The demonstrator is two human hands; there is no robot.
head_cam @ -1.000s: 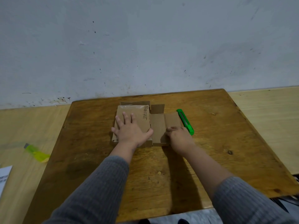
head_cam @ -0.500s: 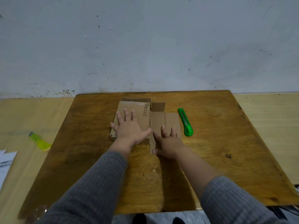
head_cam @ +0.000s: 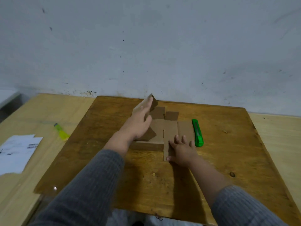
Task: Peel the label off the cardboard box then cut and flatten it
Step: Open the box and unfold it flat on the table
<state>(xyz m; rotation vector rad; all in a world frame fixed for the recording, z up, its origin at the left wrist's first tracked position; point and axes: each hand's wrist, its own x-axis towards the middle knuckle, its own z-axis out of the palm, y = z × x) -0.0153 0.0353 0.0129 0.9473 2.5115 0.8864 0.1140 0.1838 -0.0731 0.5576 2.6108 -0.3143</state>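
Observation:
The brown cardboard box (head_cam: 171, 129) lies cut open on the dark wooden board (head_cam: 228, 152), with most of its panels spread flat. My left hand (head_cam: 138, 124) grips the big left panel (head_cam: 154, 102), which stands tilted up off the board toward the wall. Fingers spread, my right hand (head_cam: 182, 149) presses flat on the near right panel. A green utility knife (head_cam: 197, 132) rests on the board just right of the cardboard, a little beyond my right fingertips.
A yellow cutter (head_cam: 61, 132) lies on the lighter table to the left of the board. A white printed sheet (head_cam: 16, 150) sits further left near the table edge. A grey wall rises right behind the board.
My left hand was flat on the left panel; it has now lifted that panel up off the board. My right hand went from a fist to flat. The view shifted right.

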